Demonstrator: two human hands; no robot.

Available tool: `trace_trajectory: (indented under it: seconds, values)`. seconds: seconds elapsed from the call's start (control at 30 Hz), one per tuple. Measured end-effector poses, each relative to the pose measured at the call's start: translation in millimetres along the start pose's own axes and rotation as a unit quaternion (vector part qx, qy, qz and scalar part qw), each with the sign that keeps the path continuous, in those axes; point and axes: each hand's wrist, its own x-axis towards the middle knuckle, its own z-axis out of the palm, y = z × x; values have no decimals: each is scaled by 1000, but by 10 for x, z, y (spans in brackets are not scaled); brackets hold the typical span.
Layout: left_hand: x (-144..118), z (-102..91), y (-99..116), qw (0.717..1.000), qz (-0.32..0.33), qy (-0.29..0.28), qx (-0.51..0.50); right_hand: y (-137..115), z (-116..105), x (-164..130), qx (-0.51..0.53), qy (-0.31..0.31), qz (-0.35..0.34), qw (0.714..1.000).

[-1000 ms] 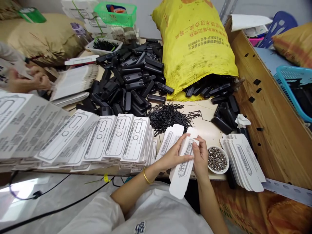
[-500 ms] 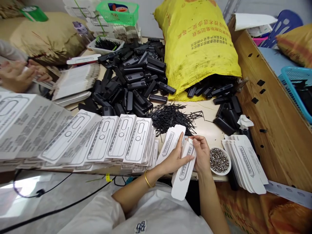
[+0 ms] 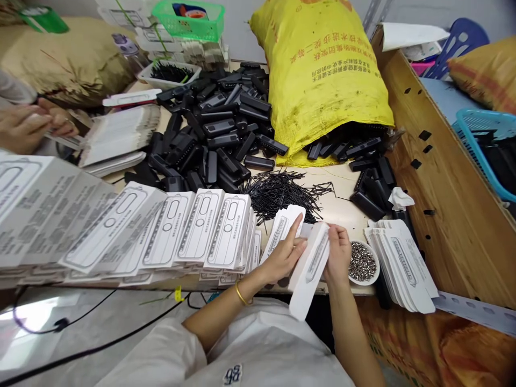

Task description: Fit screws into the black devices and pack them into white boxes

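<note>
Matt white printed paper card [image 3: 310, 269]; matt black plastic cases [image 3: 217, 134]; shiny metal bits in a small bowl [image 3: 374, 271]; coarse woven yellow sack [image 3: 322, 75]; smooth pale tabletop [image 3: 342, 193].

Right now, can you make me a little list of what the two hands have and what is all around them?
left hand: touching the white card sleeve from the left
right hand: gripping the same sleeve at its right edge
sleeve: tilted, lower end past the table edge
right of the hands: small bowl of silver bits, then a card stack
left: fanned row of printed cards
behind: thin black pins, black plastic cases, yellow sack
far left: another person's hands
</note>
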Motion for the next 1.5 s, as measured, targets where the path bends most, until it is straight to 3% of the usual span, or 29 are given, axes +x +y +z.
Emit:
trace_trajectory:
  seconds: [0.07,0.13,0.23,0.3,0.37,0.43,0.47,0.53,0.6,0.67,0.73,0.77,0.83,0.9,0.97,1.07,1.2,1.33,1.4,1.43,1.5]
  values:
    - [15,-8,-29,985,129,-40,108,-2,38,75,29,58,2,998]
    - [44,13,-55,950,250,-44,182,-36,53,121,13,43,4,999]
    - [76,42,-44,937,316,39,146,-113,-20,112,-102,-26,-42,994]
    - [71,27,17,953,258,131,92,-113,-122,62,-254,-45,-119,959]
    - [55,-17,113,968,128,207,70,-23,-221,-6,-409,-42,-183,893]
    - [46,-70,216,970,0,228,86,138,-282,-58,-502,-32,-203,840]
    - [47,-92,261,970,-43,219,100,219,-297,-66,-520,-32,-202,829]
    - [59,-124,325,972,-89,172,136,318,-325,-35,-507,-37,-195,839]
    - [70,-139,355,971,-112,122,171,270,-392,46,-436,-57,-168,882]
    - [67,-144,365,966,-133,83,205,65,-521,137,-319,-85,-108,938]
    - [47,-143,374,958,-142,47,245,-234,-674,198,-202,-109,-36,973]
    - [32,-138,381,955,-136,25,264,-391,-737,214,-179,-143,-4,973]
    - [-2,-118,394,947,-99,-34,303,-671,-796,231,-239,-252,52,936]
    - [-36,-84,402,935,-53,-88,338,-874,-754,260,-366,-314,29,876]
    - [-68,-45,405,929,-34,-112,350,-1003,-648,321,-472,-302,-34,827]
    - [-93,10,419,947,-41,-83,309,-1108,-459,415,-546,-215,-114,802]
    - [-38,106,440,951,-5,-17,308,-1092,-168,345,-570,-130,-181,791]
    - [53,222,402,963,10,36,268,-862,68,361,-422,-211,-256,844]
    - [65,266,371,976,4,72,205,-690,82,568,-359,-167,-234,888]
    - [62,285,356,982,2,90,168,-591,68,704,-370,-130,-217,894]
    - [52,323,330,988,1,119,95,-380,31,970,-443,-110,-173,873]
